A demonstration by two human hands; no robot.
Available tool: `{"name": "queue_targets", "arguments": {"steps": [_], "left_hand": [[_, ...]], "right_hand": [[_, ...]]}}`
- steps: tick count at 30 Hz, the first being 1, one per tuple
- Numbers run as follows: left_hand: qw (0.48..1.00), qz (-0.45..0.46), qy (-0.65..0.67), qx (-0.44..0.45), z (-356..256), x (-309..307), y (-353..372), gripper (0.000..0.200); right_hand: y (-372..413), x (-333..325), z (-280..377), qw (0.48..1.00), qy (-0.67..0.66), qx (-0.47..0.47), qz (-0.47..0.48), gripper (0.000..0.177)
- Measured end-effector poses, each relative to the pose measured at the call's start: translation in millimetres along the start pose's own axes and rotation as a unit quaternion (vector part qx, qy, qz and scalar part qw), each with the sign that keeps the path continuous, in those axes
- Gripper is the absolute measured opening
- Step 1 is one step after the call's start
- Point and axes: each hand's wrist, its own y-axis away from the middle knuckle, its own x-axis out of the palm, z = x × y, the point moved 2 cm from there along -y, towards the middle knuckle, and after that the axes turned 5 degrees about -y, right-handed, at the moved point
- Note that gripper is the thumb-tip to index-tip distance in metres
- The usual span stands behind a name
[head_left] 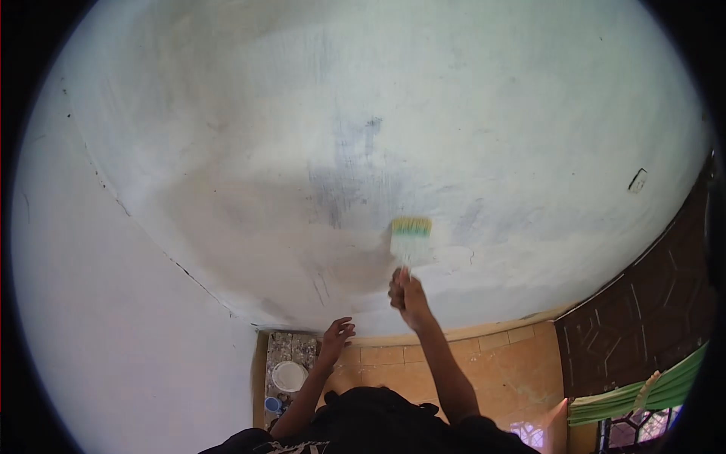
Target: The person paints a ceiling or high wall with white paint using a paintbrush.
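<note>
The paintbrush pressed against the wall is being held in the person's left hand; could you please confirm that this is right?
Not quite: the head view shows the paintbrush pressed against the wall in the right hand. The left hand is lower down, empty, with its fingers spread.

No legible text, label, brand or number is detected. Nothing readable is seen on the brush [411,238], the wall [227,151] behind it, or the bucket [289,376] below-left of it.

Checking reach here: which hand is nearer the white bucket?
Left. The left hand is just above-right of the bucket; the right hand is farther right, gripping the brush.
</note>
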Motion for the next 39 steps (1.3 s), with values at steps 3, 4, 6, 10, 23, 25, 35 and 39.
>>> {"name": "queue_targets", "arguments": {"steps": [3,4,6,10,23,25,35,39], "left_hand": [[1.000,-0.006,-0.010,-0.008,2.0,3.8,8.4,0.036],[1.000,-0.007,-0.016,-0.010,1.7,5.0,10.3,0.036],[1.000,-0.016,-0.004,-0.009,6.3,4.4,13.8,0.035],[0.999,-0.050,0.010,-0.002,15.4,2.7,15.4,0.036],[0.997,-0.078,0.023,-0.005,33.1,7.1,31.1,0.036],[0.997,-0.076,0.025,-0.005,42.4,-0.2,25.0,0.036],[0.998,-0.055,0.025,0.011,21.4,-29.5,12.6,0.035],[0.999,-0.045,0.007,-0.001,-3.4,-46.3,17.8,0.036]], "right_hand": [[16.9,-39.6,-62.4,0.995,-0.027,0.085,-0.037,0.039],[23.9,-50.3,-77.5,0.991,-0.040,0.118,-0.043,0.038],[35.0,-72.2,-105.0,0.981,-0.037,0.173,-0.072,0.036],[45.8,-78.0,-116.0,0.957,-0.114,0.250,-0.090,0.033],[36.0,100.8,101.2,0.859,-0.454,0.226,0.073,0.019],[41.0,124.6,131.9,0.862,-0.440,0.230,0.102,0.017],[24.6,167.2,148.1,0.974,-0.083,0.051,0.206,0.031],[-19.2,124.1,68.1,0.995,-0.007,-0.018,0.100,0.044]]}}
